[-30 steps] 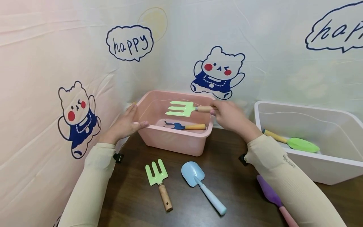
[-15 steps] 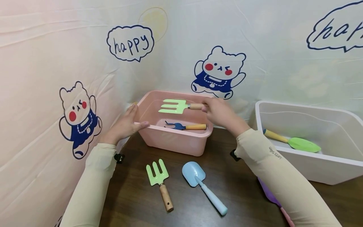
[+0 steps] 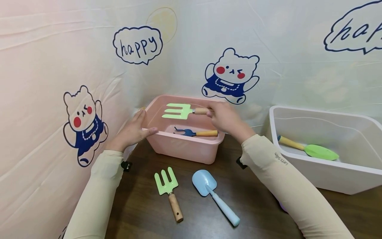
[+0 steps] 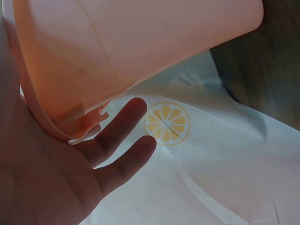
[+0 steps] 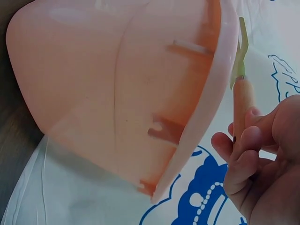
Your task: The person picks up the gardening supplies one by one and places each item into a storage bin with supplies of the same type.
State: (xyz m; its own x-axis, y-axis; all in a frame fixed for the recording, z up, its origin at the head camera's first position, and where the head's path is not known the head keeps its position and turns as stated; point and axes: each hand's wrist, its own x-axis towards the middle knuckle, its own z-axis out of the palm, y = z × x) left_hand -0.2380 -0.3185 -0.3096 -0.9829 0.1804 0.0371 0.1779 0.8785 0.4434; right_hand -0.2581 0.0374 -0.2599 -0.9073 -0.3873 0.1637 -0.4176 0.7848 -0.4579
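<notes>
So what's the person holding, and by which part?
The right hand holds a green fork by its wooden handle. The left hand just touches the pink bin's rim.

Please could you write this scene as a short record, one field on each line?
Right hand: holds green fork by its wooden handle, above pink bin
Left hand: touches the pink bin's rim
Inside pink bin: blue rake with yellow handle
Inside gray bin: green trowel
Table: second green fork, light-blue trowel, purple thing mostly hidden by right sleeve
</notes>
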